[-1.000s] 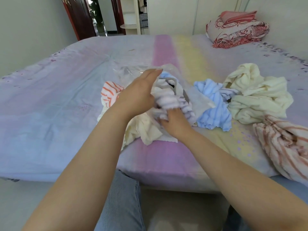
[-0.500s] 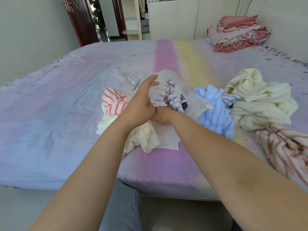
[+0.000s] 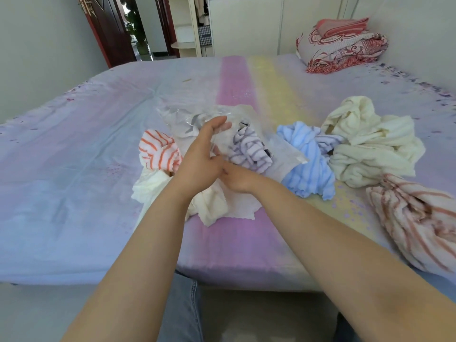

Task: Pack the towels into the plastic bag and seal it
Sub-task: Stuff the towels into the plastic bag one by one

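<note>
Here, on a pastel striped bed point(image 3: 98, 169), the left hand point(image 3: 201, 156), fingers spread, holds open a clear crinkled plastic bag point(image 3: 278, 156). The right hand point(image 3: 238, 180) is half hidden; its grip cannot be told. A purple-striped towel point(image 3: 249, 150) sits inside. Likely next: fetch the blue ribbed towel point(image 3: 306, 166) just beside.

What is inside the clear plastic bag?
A purple-striped towel shows through the plastic bag. The left hand and right hand cover the bag's near end.
</note>
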{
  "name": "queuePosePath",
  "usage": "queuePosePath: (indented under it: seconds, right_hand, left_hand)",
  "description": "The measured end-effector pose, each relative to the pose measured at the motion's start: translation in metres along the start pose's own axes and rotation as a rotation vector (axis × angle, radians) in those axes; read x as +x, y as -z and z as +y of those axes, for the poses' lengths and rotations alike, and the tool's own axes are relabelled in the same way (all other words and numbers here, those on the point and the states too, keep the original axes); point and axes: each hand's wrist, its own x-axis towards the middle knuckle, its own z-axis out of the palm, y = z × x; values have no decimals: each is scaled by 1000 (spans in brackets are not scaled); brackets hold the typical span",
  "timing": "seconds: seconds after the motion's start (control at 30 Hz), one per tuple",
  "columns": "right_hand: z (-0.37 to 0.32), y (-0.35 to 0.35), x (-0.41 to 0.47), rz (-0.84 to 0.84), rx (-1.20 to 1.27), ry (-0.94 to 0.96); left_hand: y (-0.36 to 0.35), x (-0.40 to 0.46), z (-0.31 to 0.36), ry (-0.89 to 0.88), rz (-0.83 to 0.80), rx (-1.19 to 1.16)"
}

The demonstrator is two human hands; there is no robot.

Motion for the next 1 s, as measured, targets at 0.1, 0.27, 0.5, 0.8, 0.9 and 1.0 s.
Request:
queuePosePath:
  seconds: [0.1, 0.27, 0.5, 0.8, 0.9, 1.0]
  right_hand:
    - [0, 3, 35, -27, -67, 19]
    - [10, 1, 34, 25, -249, 39]
    - [30, -7, -126, 860, 211, 83]
    - [143, 86, -55, 614, 253, -369]
    - [140, 56, -72, 574, -40, -390]
    - [123, 33, -118, 775, 147, -369]
  left_hand:
    - [3, -4, 1, 20, 10, -10]
    - [9, -5, 1, 61, 36, 44]
    - [-5, 1, -7, 61, 121, 13]
    - [-11, -6, -6, 106, 193, -71]
    - [-13, -11, -8, 135, 212, -96]
    - [-18, -13, -8, 147, 234, -130]
